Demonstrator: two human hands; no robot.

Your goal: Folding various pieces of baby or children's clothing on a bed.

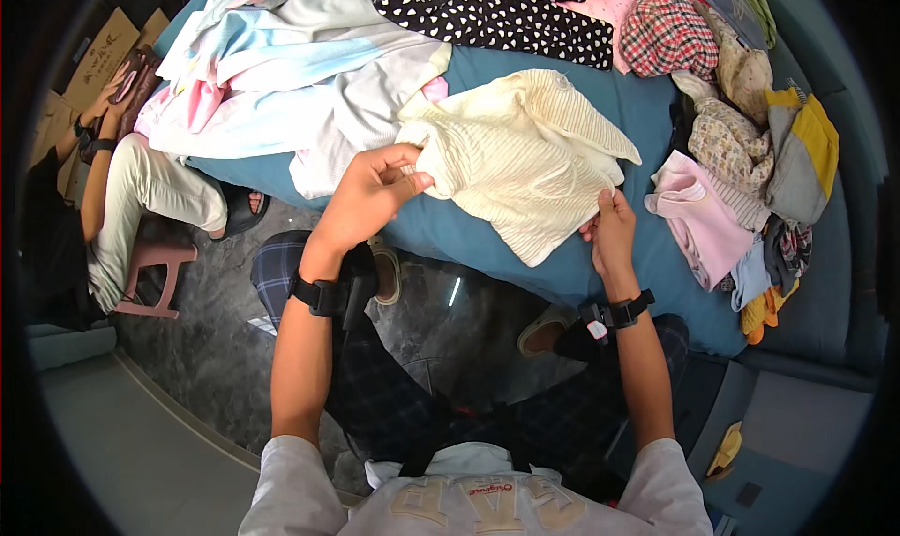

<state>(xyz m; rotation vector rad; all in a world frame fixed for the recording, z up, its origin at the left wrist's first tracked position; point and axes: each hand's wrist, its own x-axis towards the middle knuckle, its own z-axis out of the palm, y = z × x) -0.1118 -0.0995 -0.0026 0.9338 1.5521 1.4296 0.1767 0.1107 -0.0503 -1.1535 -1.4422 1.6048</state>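
Observation:
A cream ribbed knit garment (pixel 525 151) lies partly bunched on the blue cushioned surface (pixel 450 231) in front of me. My left hand (pixel 372 191) pinches its left edge, thumb against the bent fingers. At the garment's lower right corner, my right hand (pixel 611 225) grips the fabric between thumb and fingers. The cloth is spread loosely between both hands, its far side resting on the surface. Behind its left part lies a large pale tie-dye cloth (pixel 328 76) in white, blue and pink.
A black garment with white hearts (pixel 506 15) lies at the back. Toward the right are a red checked cloth (pixel 667 30), a folded pink garment (pixel 698 212) and a grey-yellow piece (pixel 804 156). Another person (pixel 141 180) sits at far left beside a pink stool (pixel 159 278).

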